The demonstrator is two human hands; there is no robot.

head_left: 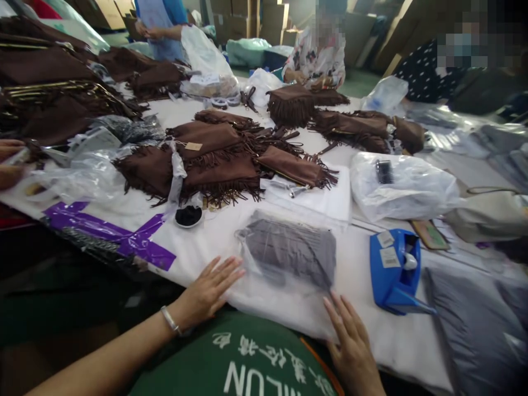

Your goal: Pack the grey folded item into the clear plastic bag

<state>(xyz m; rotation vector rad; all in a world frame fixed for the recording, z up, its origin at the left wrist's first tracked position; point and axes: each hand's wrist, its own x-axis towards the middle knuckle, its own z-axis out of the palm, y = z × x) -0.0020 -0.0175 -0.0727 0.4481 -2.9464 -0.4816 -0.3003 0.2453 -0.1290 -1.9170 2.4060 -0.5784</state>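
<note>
Left hand (208, 291) flat at 9 o'clock, right hand (350, 335) flat at 5 on bagged fringed piece (291, 250); grip open, grasping nothing; slick bag could slide off tabletop (206, 236).

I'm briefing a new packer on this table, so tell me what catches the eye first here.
First, the bagged grey item at the near table edge, with the left hand and right hand flat on its clear wrapping. Behind it lie the brown fringed pieces; a blue tape dispenser stands to its right.

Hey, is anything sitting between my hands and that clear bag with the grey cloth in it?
Nothing visible. The left hand lies flat on the near left edge of the clear bag, and the right hand touches its near right corner. The blue tape dispenser sits off to the right.
</note>
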